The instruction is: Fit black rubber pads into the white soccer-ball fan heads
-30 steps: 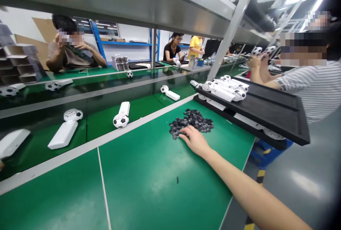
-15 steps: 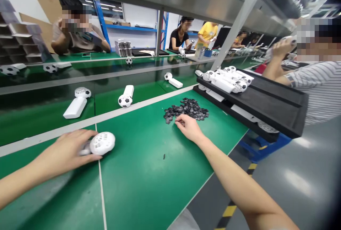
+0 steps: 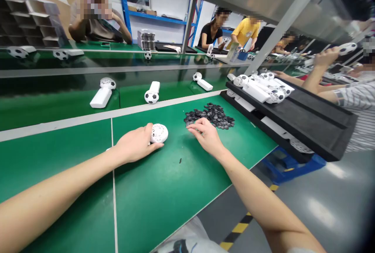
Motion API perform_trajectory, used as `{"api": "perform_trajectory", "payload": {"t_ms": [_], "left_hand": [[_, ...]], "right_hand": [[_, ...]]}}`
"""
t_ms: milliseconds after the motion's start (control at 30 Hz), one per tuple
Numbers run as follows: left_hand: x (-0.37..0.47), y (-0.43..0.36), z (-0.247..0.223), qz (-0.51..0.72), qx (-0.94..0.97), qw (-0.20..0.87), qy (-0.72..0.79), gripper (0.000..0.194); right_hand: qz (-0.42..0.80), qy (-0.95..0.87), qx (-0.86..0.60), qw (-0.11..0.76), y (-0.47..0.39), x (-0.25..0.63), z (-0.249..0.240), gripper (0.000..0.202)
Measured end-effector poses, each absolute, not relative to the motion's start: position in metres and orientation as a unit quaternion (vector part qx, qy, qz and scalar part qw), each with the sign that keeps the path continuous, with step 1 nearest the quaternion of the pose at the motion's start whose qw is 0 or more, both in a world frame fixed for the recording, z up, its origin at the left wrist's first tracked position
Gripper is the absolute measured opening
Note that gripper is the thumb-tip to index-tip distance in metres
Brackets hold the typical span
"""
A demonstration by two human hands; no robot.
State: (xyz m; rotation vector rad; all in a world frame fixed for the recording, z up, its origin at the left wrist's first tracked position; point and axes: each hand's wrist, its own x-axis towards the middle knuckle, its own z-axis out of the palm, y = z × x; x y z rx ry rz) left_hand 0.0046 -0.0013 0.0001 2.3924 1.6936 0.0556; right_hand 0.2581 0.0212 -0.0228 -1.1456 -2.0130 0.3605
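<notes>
My left hand [image 3: 136, 143] is wrapped round a white device whose round, perforated head [image 3: 159, 133] sticks out past the fingertips; the palm hides most of its handle. No black patches show on this head. My right hand [image 3: 205, 133] is at the near left edge of a pile of small black pieces [image 3: 218, 116], thumb and fingertips pinched together. Whatever may be between those fingertips is too small to make out. One loose black piece [image 3: 180, 160] lies on the green tabletop [image 3: 164, 190] between my forearms.
Black trays [image 3: 319, 116] stacked at the right hold white devices with football-patterned heads. Beyond the pale rail [image 3: 73, 120], more devices, one of them here [image 3: 151, 95], lie on a green conveyor. A slanted metal post [image 3: 287, 22] stands behind the trays. Several people sit or stand around.
My left hand has moved right with the white device, closer to the black pile. My right hand has shifted slightly, still pinched at the pile's edge. The view has turned somewhat.
</notes>
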Motion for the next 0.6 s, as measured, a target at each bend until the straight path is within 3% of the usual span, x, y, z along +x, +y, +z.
{"api": "perform_trajectory", "payload": {"t_ms": [267, 367, 500, 600], "left_hand": [[-0.002, -0.007, -0.001, 0.104, 0.809, 0.121, 0.566, 0.071], [-0.003, -0.006, 0.0, 0.111, 0.814, 0.136, 0.554, 0.068], [-0.005, -0.004, -0.001, 0.125, 0.816, 0.149, 0.544, 0.065], [-0.006, -0.003, -0.003, 0.136, 0.815, 0.154, 0.542, 0.063]], "right_hand": [[0.27, -0.815, -0.397, 0.325, -0.008, 0.211, -0.003, 0.01], [0.244, -0.839, -0.384, 0.297, -0.012, 0.203, 0.002, 0.021], [0.209, -0.863, -0.387, 0.25, -0.016, 0.202, 0.006, 0.02], [0.181, -0.864, -0.383, 0.274, -0.017, 0.203, 0.003, 0.018]]}}
